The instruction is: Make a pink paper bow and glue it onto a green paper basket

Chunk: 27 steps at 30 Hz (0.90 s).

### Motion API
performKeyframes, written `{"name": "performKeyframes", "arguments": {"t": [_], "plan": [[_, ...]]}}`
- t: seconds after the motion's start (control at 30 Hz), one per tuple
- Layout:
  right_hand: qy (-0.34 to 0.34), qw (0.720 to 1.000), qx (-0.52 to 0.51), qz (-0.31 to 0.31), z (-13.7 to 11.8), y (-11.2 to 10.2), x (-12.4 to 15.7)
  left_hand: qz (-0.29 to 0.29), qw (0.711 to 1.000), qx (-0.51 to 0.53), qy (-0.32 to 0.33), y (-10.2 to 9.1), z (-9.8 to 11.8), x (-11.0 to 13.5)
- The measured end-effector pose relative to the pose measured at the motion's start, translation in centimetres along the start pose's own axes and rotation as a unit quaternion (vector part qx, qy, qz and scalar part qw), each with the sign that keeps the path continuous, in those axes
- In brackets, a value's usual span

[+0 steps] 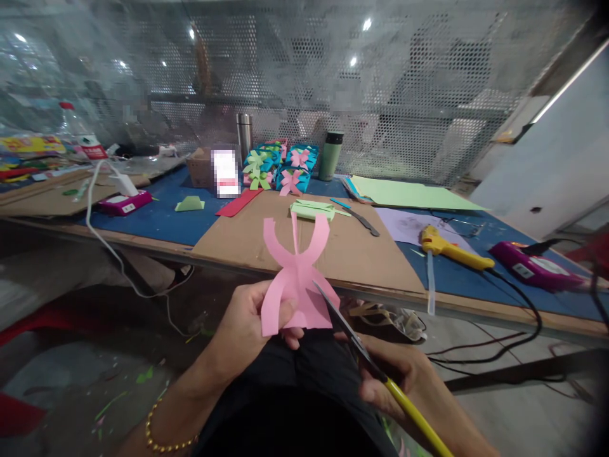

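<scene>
Between left hand (245,320) and right hand (402,371): pink paper cutout (299,279) | left pinches its lower part | right grasps scissors (349,333), blades overlapping it | probably light, limp, easily torn; best held near its middle

Person: left hand (247,320) and right hand (392,365) bare, forearms (202,381) likewise. Left wrist: bracelet (162,448) of small, round, shiny gold-coloured beads, single row, closely strung. Legs: plain black trousers (311,368), lightly creased. Nearer torso: black fabric (285,422), detail lost in shadow.
</scene>
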State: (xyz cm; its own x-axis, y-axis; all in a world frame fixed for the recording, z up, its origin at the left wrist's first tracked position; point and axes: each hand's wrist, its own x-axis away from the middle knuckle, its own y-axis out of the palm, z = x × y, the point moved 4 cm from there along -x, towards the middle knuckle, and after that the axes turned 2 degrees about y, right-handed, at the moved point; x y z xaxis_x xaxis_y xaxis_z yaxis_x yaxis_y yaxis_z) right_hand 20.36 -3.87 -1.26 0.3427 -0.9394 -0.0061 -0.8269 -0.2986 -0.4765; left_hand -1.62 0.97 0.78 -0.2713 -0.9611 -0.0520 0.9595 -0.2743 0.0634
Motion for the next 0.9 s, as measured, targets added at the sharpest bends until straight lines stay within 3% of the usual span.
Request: {"name": "performKeyframes", "arguments": {"t": [0.5,0.9], "plan": [[0.012,0.999,0.049,-0.017,-0.05,-0.83,-0.07,-0.044,0.999,-0.022,-0.008,-0.63,0.22,0.25],[0.005,0.998,0.038,-0.04,-0.36,-0.65,0.01,-0.058,0.997,-0.006,-0.056,-0.65,0.94,0.41]]}}
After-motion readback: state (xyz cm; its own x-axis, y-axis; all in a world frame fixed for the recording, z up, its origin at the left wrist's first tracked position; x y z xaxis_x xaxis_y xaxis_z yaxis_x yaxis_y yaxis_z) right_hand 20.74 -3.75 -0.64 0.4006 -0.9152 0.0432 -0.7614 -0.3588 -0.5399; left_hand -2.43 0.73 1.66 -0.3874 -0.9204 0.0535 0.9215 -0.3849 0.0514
